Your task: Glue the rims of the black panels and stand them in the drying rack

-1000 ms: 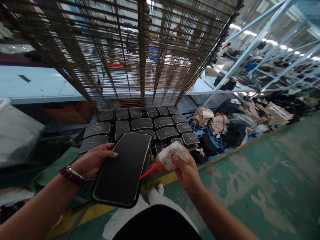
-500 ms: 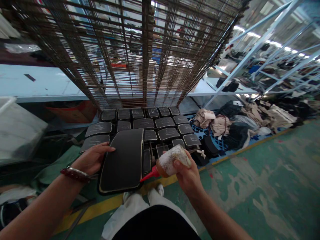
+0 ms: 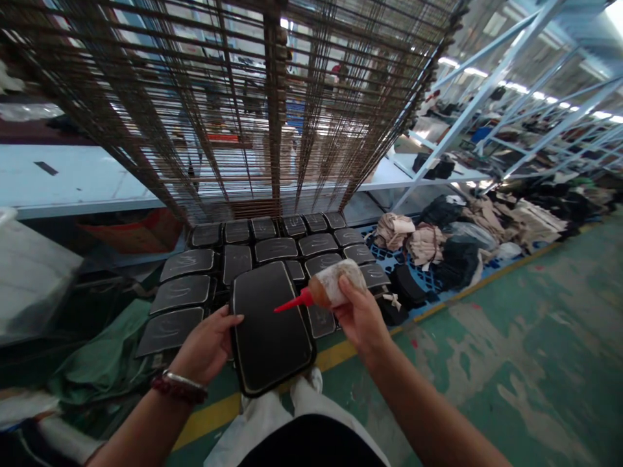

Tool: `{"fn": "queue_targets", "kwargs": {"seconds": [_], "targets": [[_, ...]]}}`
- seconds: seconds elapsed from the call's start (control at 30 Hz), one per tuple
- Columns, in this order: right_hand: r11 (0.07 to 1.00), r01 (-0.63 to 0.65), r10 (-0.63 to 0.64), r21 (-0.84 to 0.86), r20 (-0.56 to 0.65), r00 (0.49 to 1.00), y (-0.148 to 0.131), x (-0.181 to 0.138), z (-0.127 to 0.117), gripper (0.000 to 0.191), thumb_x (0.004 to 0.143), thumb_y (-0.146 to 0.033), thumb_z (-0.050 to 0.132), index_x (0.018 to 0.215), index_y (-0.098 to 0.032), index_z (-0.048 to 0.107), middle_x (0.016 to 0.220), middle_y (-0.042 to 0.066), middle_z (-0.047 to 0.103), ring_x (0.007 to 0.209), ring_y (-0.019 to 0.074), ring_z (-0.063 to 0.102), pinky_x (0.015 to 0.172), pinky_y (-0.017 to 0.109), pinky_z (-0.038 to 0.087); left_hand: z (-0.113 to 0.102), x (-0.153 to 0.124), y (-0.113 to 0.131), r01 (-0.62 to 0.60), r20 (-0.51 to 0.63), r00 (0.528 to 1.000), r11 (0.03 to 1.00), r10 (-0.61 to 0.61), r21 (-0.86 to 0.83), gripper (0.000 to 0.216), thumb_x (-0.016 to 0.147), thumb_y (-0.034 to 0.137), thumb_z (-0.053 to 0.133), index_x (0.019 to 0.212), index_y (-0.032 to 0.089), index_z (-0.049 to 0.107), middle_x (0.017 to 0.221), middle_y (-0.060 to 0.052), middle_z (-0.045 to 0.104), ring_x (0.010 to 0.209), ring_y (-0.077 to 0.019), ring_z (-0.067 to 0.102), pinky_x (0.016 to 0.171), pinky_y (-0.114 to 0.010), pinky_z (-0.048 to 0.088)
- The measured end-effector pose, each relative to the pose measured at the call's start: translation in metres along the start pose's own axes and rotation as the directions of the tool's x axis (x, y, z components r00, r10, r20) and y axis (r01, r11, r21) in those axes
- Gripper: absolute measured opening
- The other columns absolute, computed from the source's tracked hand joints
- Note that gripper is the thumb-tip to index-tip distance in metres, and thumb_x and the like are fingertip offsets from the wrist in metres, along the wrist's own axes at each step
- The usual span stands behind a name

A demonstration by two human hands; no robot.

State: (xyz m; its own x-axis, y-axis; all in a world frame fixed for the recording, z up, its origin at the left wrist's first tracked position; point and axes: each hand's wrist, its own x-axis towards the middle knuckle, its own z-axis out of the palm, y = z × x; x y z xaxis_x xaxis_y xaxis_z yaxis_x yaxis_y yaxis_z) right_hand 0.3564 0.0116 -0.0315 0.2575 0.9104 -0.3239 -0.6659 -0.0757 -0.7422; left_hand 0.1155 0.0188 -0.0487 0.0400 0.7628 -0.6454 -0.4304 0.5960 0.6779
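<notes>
My left hand [image 3: 213, 338] grips the left edge of a black rounded panel [image 3: 270, 334], thumb on top and the other fingers hidden beneath. A pale line runs along the panel's border. In my right hand [image 3: 363, 314] is a glue bottle [image 3: 337, 283] with amber contents and a smeared white label. Its red nozzle points left, over the upper middle of the panel; I cannot tell whether the tip touches it. Behind lie several similar black panels [image 3: 276, 249] in rows, with pale outlines and squiggles on them.
A rack of rusty wire shelves [image 3: 275, 130] rises tilted behind the panels. To the right, beige and dark fabric bundles [image 3: 426, 245] lie on a blue pallet [image 3: 428, 280]. A pale worktable [image 3: 82, 178] and a green cloth [image 3: 100, 360] are on the left. Yellow tape [image 3: 209, 418] marks the green floor.
The held panel has moved right and turned, uncovering more panels at left. The bottle has risen slightly; its nozzle has gone from the panel's lower right edge to over its upper middle.
</notes>
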Motion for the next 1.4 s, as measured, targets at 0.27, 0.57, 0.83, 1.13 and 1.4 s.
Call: {"fn": "queue_targets", "kwargs": {"seconds": [0.27, 0.57, 0.83, 1.13, 1.4], "targets": [[0.954, 0.251, -0.239, -0.166, 0.089, 0.967, 0.005, 0.025, 0.008, 0.041, 0.064, -0.032, 0.089, 0.096, -0.022, 0.065, 0.089, -0.002, 0.070, 0.082, 0.0169, 0.065, 0.076, 0.029, 0.053, 0.024, -0.010, -0.012, 0.057, 0.163, 0.984, 0.997, -0.065, 0.055, 0.032, 0.068, 0.002, 0.067, 0.097, 0.015, 0.071, 0.087, -0.009, 0.079, 0.071, -0.0230, 0.074, 0.067, -0.033, 0.062], [0.949, 0.088, -0.035, -0.303, 0.177, 0.984, -0.012, 0.003, -0.023, 0.049, 0.059, -0.029, 0.090, 0.101, -0.020, 0.067, 0.088, 0.002, 0.072, 0.079, 0.0195, 0.066, 0.072, 0.030, 0.053, 0.021, 0.000, 0.003, 0.022, 0.079, 0.997, 0.999, -0.026, 0.050, 0.035, 0.067, -0.002, 0.063, 0.098, 0.012, 0.069, 0.090, -0.011, 0.079, 0.077, -0.0255, 0.075, 0.066, -0.034, 0.062], [0.954, 0.257, -0.255, -0.155, 0.034, 0.966, -0.012, 0.024, -0.019, 0.046, 0.059, -0.030, 0.090, 0.098, -0.024, 0.065, 0.090, -0.002, 0.071, 0.084, 0.0180, 0.067, 0.079, 0.030, 0.054, 0.032, 0.003, -0.002, 0.070, 0.137, 0.987, 0.991, -0.086, 0.116, 0.031, 0.066, 0.004, 0.069, 0.095, 0.015, 0.070, 0.083, -0.009, 0.078, 0.071, -0.0277, 0.075, 0.058, -0.035, 0.060], [0.983, -0.184, 0.183, 0.001, -0.076, 0.980, -0.016, 0.014, -0.082, 0.032, 0.065, -0.027, 0.088, 0.090, -0.016, 0.071, 0.084, 0.004, 0.074, 0.075, 0.0197, 0.070, 0.067, 0.028, 0.057, 0.033, 0.061, -0.034, 0.021, 0.036, 0.999, 0.995, -0.025, 0.102, 0.030, 0.064, 0.004, 0.069, 0.092, 0.016, 0.070, 0.081, -0.005, 0.078, 0.074, -0.0237, 0.074, 0.065, -0.031, 0.059], [0.946, 0.044, 0.146, 0.322, -0.542, 0.828, -0.042, 0.023, -0.206, 0.040, 0.064, -0.018, 0.087, 0.098, -0.018, 0.066, 0.085, 0.002, 0.074, 0.066, 0.0176, 0.068, 0.043, 0.021, 0.048, 0.016, 0.137, -0.133, 0.130, -0.217, 0.972, 0.979, -0.094, 0.156, 0.023, 0.071, 0.003, 0.062, 0.084, 0.021, 0.064, 0.072, 0.000, 0.073, 0.066, -0.0172, 0.070, 0.058, -0.025, 0.053]]}}
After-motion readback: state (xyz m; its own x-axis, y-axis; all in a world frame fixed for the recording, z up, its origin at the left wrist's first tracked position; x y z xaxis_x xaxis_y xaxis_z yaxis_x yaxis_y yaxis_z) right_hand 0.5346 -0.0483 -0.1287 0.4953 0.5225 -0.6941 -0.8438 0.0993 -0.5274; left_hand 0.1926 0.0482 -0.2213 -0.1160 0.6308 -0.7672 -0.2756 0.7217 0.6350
